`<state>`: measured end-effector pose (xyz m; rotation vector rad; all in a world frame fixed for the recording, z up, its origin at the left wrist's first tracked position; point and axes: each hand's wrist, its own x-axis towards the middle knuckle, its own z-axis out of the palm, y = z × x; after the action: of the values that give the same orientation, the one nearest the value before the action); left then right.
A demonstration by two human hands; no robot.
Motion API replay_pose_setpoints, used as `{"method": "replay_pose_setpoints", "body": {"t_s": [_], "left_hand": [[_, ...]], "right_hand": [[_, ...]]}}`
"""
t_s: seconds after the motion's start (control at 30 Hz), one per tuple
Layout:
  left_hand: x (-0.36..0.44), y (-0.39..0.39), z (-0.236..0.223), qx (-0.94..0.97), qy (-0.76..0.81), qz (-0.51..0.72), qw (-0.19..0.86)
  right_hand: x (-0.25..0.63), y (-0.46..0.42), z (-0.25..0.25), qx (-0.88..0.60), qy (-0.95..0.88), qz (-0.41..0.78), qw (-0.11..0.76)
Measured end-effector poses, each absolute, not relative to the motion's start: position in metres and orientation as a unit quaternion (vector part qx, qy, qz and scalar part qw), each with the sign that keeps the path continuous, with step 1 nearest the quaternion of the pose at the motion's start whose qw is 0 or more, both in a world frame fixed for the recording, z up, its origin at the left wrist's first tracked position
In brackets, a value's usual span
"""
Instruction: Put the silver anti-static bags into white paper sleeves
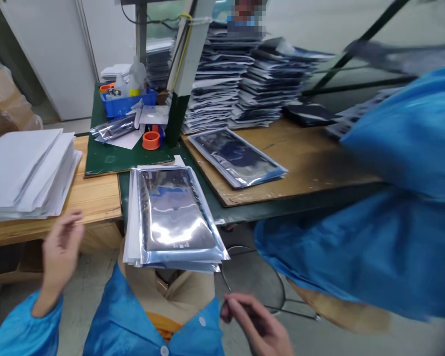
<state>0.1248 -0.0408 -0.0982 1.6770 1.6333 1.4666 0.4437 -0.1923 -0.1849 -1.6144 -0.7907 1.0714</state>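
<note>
A stack of clear-wrapped flat panels (178,212), the top one dark and shiny, lies in front of me at the table's near edge, with white sheets along its left side. My left hand (62,249) hovers left of it, just below the pile of white paper (25,168). Its fingers are loosely bent, thumb apart, with nothing visible in them. Low and right of the stack, my right hand (257,324) has its fingers curled against the thumb. Whether it pinches anything small is hidden. Neither hand touches the stack.
Another wrapped panel pile (239,158) lies on the brown board (300,148). Tall panel stacks (222,79) rise behind it. A blue bin (128,101) and orange tape ring (151,140) sit left of the post (189,54). A blue-sleeved person (374,247) is close at right; a stool (255,277) stands below.
</note>
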Motion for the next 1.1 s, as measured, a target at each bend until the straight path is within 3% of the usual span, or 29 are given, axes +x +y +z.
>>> {"method": "replay_pose_setpoints", "body": {"t_s": [0.1,0.2,0.37,0.57,0.77,0.83,0.93,1.1], "left_hand": [[0.163,-0.036,-0.131,0.694,0.566,0.338,0.291],[0.181,-0.031,-0.147,0.723,0.547,0.276,0.319],[0.185,-0.023,-0.153,0.729,0.550,0.293,0.284],[0.189,-0.018,-0.147,0.775,0.513,0.312,0.195],[0.193,-0.019,-0.131,0.762,0.526,0.337,0.170],[0.192,-0.018,-0.127,0.727,0.546,0.358,0.212],[0.193,-0.012,-0.123,0.623,0.572,0.393,0.362],[0.195,0.002,-0.107,0.447,0.534,0.394,0.600]], "right_hand": [[0.462,-0.158,-0.165,-0.705,-0.302,0.324,0.554],[0.469,-0.119,-0.156,-0.682,-0.321,0.335,0.565],[0.470,-0.081,-0.155,-0.624,-0.347,0.476,0.515],[0.473,-0.077,-0.144,-0.590,-0.352,0.557,0.467],[0.478,-0.072,-0.107,-0.564,-0.329,0.542,0.529],[0.479,-0.066,-0.101,-0.521,-0.266,0.598,0.548],[0.475,-0.057,-0.105,-0.461,-0.196,0.687,0.527],[0.460,-0.062,-0.109,-0.399,-0.235,0.731,0.501]]}}
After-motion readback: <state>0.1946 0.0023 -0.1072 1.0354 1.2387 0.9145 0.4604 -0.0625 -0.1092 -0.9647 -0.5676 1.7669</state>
